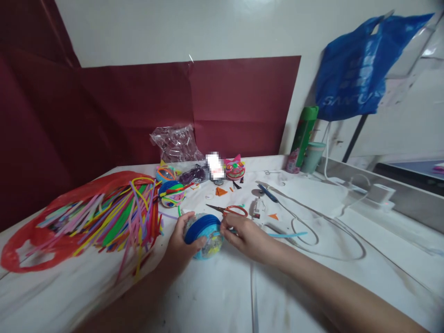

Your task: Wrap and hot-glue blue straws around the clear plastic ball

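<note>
A round ball [204, 236], wrapped in dark blue and light blue strips with a clear part showing yellow, is held above the white table [215, 296]. My left hand [183, 243] wraps round its left side, thumb across the front. At its right edge, my right hand [241, 233] is closed in a pinch. A light blue pipe cleaner [287, 235] extends to the right from behind that hand; whether the fingers grip it is hidden. Just behind the ball lie scissors with orange handles [236, 211].
Many coloured pipe cleaners [121, 217] lie on a red plastic bag [31, 259] at left. Decorated balls [171, 193] and a pink cat-eared one [235, 169] stand behind. A glue gun [258, 208], blue cutter [268, 193] and cables occupy the right.
</note>
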`<action>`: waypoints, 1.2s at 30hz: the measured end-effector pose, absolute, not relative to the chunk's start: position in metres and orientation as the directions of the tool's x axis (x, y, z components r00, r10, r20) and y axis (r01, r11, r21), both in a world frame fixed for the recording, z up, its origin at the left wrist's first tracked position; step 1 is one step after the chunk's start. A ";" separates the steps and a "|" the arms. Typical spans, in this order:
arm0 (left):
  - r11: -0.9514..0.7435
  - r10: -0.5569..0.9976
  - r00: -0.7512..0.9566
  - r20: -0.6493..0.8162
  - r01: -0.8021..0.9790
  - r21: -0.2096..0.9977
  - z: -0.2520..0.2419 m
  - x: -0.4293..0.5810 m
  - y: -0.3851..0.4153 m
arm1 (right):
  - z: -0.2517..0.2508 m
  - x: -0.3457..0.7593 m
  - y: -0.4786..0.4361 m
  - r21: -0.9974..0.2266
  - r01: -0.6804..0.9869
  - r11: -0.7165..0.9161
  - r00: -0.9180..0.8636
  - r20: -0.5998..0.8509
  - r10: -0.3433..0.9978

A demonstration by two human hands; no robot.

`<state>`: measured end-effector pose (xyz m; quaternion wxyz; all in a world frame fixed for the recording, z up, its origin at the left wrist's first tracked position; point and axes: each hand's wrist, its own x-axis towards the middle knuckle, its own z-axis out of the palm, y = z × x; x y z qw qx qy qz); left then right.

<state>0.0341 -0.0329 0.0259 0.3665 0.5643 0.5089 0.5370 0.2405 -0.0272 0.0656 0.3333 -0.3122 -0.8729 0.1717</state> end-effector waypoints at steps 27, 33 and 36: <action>-0.150 0.987 0.004 0.158 0.339 0.929 0.037 0.037 -0.038 | 0.053 0.235 -0.024 -0.315 0.452 0.834 -0.666 0.503 0.551; -0.119 0.992 0.009 0.123 0.335 0.935 0.038 0.038 -0.037 | 0.051 0.234 -0.026 -0.316 0.463 0.828 -0.651 0.513 0.559; -0.102 0.993 -0.018 0.114 0.330 0.939 0.039 0.039 -0.038 | 0.049 0.235 -0.028 -0.388 0.474 0.790 -0.586 0.531 0.612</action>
